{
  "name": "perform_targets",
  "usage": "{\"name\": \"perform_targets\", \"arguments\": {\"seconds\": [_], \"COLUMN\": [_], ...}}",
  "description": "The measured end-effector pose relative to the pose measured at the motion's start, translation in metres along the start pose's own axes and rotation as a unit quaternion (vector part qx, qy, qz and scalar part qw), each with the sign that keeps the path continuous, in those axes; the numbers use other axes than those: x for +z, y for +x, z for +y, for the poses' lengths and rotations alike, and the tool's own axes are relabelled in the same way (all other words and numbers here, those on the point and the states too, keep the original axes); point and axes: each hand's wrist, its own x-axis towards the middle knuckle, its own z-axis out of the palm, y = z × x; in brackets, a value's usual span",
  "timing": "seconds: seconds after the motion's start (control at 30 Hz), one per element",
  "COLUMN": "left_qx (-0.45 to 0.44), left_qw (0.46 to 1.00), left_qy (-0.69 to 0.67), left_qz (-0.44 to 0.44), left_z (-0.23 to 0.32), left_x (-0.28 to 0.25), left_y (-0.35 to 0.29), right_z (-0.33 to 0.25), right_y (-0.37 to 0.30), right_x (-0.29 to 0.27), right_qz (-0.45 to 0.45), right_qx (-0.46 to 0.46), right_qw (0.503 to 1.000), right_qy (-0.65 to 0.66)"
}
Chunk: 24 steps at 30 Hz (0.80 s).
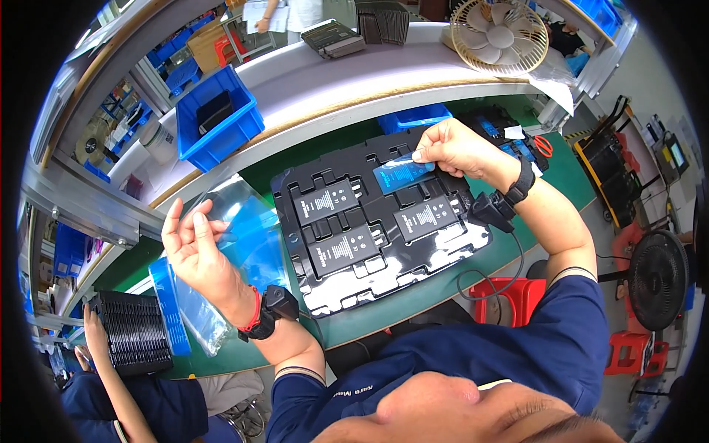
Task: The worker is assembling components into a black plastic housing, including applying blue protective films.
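A black moulded tray (369, 284) lies before me, its compartments holding flat black battery packs, among them one at the upper left (325, 201), one at the lower left (343, 251) and one at the lower right (428, 219). Over the tray's upper right compartment is a translucent blue film piece (399, 176). My right hand (447, 150) pinches the film's upper right corner between thumb and fingers. To the left, my left hand (198, 244) is raised with fingers apart, holding nothing. Near it lie clear and blue plastic film sheets (258, 247), partly covered by the hand.
A blue bin (218, 122) with a dark item stands on the shelf at left, a beige fan (498, 37) at its right end. Red-handled scissors (543, 146) lie beyond my right arm. At lower left, a co-worker's hand (94, 336) is beside stacked black trays (134, 332).
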Motion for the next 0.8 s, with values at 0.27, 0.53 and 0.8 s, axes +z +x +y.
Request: {"name": "perform_targets", "arguments": {"seconds": [0.27, 0.53, 0.8], "left_qx": [0.001, -0.005, -0.008], "left_qw": [1.0, 1.0, 1.0], "left_qy": [0.005, 0.005, 0.008], "left_qz": [-0.002, -0.004, -0.007], "left_z": [0.0, -0.001, -0.002], "left_x": [0.001, 0.0, -0.001], "left_y": [0.0, 0.0, 0.0], "right_z": [-0.001, -0.002, -0.007], "right_y": [0.0, 0.001, -0.001], "right_x": [0.001, 0.004, 0.013], "right_qz": [0.005, 0.021, 0.058], "right_qx": [0.006, 0.015, 0.001], "right_qw": [1.0, 0.999, 0.988], "right_qy": [-0.01, -0.04, -0.142]}}
